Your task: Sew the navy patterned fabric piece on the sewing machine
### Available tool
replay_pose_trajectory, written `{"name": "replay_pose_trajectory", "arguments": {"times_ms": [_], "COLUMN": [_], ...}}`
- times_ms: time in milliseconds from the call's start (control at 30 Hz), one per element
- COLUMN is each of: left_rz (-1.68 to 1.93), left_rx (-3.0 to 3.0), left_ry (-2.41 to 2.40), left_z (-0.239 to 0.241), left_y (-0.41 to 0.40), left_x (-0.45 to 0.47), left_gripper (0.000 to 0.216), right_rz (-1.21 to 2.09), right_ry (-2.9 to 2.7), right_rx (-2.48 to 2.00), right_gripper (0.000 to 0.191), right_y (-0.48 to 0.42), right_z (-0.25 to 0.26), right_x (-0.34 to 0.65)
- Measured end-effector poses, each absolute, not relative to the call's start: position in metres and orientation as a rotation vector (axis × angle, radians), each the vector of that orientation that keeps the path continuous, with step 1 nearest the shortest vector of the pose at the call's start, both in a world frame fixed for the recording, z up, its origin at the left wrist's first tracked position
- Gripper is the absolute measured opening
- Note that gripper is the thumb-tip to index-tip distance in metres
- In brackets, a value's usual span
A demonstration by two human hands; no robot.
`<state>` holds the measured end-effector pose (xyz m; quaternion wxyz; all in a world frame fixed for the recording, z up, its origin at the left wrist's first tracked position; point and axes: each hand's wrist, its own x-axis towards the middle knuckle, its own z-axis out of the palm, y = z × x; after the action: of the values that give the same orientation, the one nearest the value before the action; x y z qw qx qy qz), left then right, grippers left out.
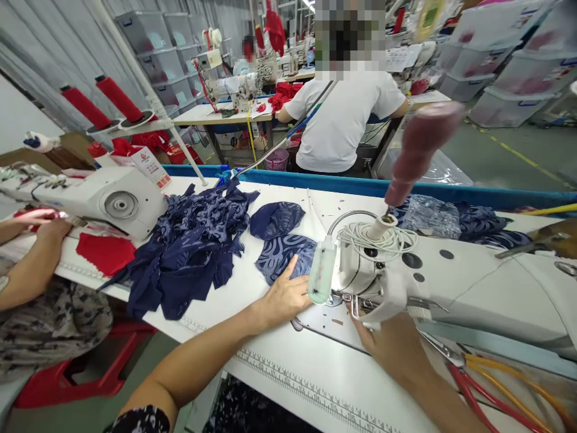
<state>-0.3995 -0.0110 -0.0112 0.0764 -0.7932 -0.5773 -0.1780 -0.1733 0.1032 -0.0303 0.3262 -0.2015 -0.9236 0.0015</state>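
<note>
My left hand (286, 294) lies open on the lace piece (282, 255); my right hand (390, 346), open, rests under the machine (451, 282) near the bench (279, 355) front edge.

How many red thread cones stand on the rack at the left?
2. One red thread cone is at the far left of the rack, and a second red cone sits just to its right. More may be hidden beyond the frame edge.
</note>
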Motion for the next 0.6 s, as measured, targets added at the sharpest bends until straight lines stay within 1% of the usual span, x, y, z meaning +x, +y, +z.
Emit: {"name": "replay_pose_trajectory", "arguments": {"times_ms": [200, 333, 467, 600], "left_rz": [-0.549, -0.484, -0.449, -0.450], "left_rx": [-2.369, -2.353, -2.334, -2.306], "left_ry": [-1.679, -1.716, -1.716, -1.703], "left_z": [-0.009, -0.006, -0.002, 0.001], "left_y": [-0.010, -0.012, -0.010, -0.009], "left_x": [-0.400, -0.397, -0.396, -0.396], "left_gripper": [0.028, 0.026, 0.025, 0.023], "right_rz": [-0.007, -0.002, -0.009, 0.020], "right_ry": [-2.387, -2.301, -2.263, -2.263], "right_rx": [-0.278, -0.247, -0.233, -0.199], "right_gripper": [0.012, 0.015, 0.005, 0.009], "right_y": [0.094, 0.091, 0.088, 0.088], "right_z": [-0.009, -0.007, -0.005, -0.006], "right_x": [-0.175, -0.178, -0.177, -0.174]}}
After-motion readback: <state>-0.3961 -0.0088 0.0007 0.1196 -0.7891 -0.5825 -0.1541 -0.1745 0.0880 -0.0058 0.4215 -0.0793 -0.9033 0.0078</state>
